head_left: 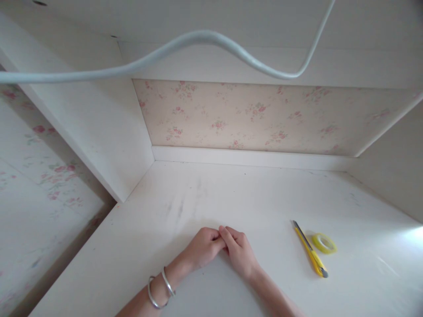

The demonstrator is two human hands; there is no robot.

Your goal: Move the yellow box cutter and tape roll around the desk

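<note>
On the white desk (211,193), at the lower middle of the head view, my two hands meet. My left hand (207,245) is closed, fingers curled inward, with two silver bangles (160,288) around its wrist. Against its fingertips rests my right hand (240,251), also closed, its thumb lying over the left fingers. No object shows in either hand; the palms are turned away from view. To the right of my right hand, apart from it, lies a yellow utility knife (309,249), its tip pointing away from me. Beside the knife is a roll of yellow tape (324,243).
A white cable (198,37) hangs across the top of the view, close to the camera. White side panels (109,127) and a floral-papered back wall (231,116) enclose the desk. Overhead is a white shelf (251,22). The desk's left edge runs diagonally towards me.
</note>
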